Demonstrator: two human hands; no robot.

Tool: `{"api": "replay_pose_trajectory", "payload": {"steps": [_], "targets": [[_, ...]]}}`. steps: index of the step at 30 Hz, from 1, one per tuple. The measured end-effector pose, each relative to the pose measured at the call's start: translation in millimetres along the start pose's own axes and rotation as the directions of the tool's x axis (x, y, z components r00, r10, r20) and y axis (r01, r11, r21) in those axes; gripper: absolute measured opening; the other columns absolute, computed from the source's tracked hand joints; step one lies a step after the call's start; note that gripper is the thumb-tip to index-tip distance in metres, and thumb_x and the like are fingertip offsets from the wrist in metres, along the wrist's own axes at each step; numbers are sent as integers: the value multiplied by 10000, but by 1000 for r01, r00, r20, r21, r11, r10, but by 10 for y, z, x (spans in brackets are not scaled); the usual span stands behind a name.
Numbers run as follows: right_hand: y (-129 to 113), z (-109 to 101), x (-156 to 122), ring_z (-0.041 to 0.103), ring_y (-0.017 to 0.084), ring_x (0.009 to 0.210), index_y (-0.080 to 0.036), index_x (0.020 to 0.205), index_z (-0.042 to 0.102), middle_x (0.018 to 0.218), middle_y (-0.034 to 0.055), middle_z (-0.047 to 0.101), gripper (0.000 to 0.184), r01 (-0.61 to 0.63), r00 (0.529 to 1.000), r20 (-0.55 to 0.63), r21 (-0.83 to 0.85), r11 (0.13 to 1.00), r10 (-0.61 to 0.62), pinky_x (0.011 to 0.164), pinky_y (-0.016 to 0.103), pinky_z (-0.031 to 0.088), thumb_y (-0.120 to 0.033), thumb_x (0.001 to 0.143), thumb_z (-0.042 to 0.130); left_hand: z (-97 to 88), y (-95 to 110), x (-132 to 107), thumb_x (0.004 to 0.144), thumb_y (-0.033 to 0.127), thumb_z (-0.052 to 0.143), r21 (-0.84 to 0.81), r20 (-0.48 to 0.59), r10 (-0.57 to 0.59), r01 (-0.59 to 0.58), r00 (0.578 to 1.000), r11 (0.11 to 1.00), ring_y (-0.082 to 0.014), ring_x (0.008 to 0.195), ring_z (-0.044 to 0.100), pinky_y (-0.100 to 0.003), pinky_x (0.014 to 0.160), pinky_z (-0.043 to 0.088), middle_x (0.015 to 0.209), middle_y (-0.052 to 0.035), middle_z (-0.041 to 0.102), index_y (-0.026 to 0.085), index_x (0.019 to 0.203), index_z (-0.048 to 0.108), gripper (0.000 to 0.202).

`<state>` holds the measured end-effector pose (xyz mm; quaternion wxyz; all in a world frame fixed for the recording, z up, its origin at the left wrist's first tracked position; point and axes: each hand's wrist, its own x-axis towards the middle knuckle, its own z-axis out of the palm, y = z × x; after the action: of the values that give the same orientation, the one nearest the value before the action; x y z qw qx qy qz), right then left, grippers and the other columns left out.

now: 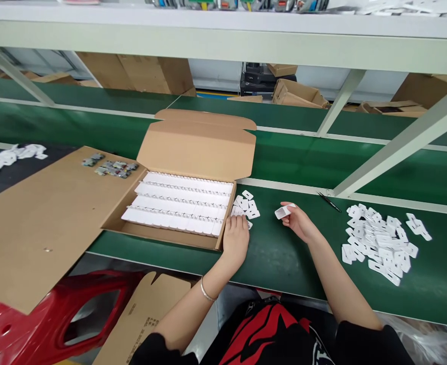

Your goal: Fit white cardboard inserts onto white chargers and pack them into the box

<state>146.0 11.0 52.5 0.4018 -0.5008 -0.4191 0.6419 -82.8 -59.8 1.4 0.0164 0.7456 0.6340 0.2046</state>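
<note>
Box (pixel 196 152) holds white rows (pixel 178 203), seemingly done; a loose pile (pixel 383 241) far right of it seems left. Right hand (pixel 299 223) pinches a white sleeve (pixel 283 212) nearer it; left hand (pixel 236 235) curls beside it, grip unclear.

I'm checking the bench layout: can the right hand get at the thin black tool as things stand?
Probably yes: the thin black tool lies nearby on the green bench, nothing visible between it and the right hand. That hand holds a white piece, though, which may need putting down first.
</note>
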Motion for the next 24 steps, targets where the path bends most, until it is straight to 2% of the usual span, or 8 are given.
{"api": "replay_pose_trajectory", "payload": {"steps": [3,8,13,16,19,22,24], "targets": [[19,-142,-44,457,136,627,-244,1106,608,755,-31,567,503,-11,999,-35,15,1000,12,605,294,393,-550,738,762,-15,3,25,983,38,367,52,12,16,-16,1000,999,-381,1184,634,-620,1126,445,1184,-228,695,87,1385,641,489],[11,-379,-99,509,143,669,-234,1120,623,796,-15,599,478,-18,997,-77,18,1000,19,620,292,432,-528,770,763,8,28,-5,989,126,525,41,16,73,-73,997,996,-350,1109,641,-576,1049,481,1177,-169,704,140,1372,630,398],[25,-556,9,515,137,654,-238,1112,608,769,-34,580,494,19,992,-127,-1,1000,-19,607,280,431,-535,751,765,127,335,110,968,144,628,-89,74,204,-197,976,976,-329,1154,647,-515,1051,468,1190,-143,707,159,1442,553,480],[34,-619,77,503,132,629,-252,1128,581,748,-51,572,519,65,986,-151,-31,997,-69,590,272,418,-542,745,778,197,542,277,952,207,702,-233,87,273,-247,958,941,-344,1264,606,-531,1101,432,1292,-144,676,192,1468,507,552],[25,-639,90,489,135,617,-265,1169,567,722,-66,552,552,121,981,-143,-64,991,-129,601,282,431,-565,761,787,238,631,460,953,310,732,-457,33,230,-190,973,869,-346,1357,551,-533,1132,422,1420,-153,600,234,1484,469,598],[34,-594,73,536,160,673,-282,1210,580,775,-47,580,589,173,978,-103,-84,981,-181,665,316,486,-590,762,806,266,634,648,967,351,709,-690,8,149,-102,989,717,-293,1269,605,-488,1091,474,1417,-149,575,249,1499,443,604],[67,-538,65,612,191,805,-294,1214,578,908,-8,639,638,236,969,-62,-62,970,-239,765,347,533,-596,723,850,290,634,773,943,361,737,-778,22,155,-80,988,623,-269,1208,630,-455,1039,505,1411,-144,574,251,1505,442,644]]}}
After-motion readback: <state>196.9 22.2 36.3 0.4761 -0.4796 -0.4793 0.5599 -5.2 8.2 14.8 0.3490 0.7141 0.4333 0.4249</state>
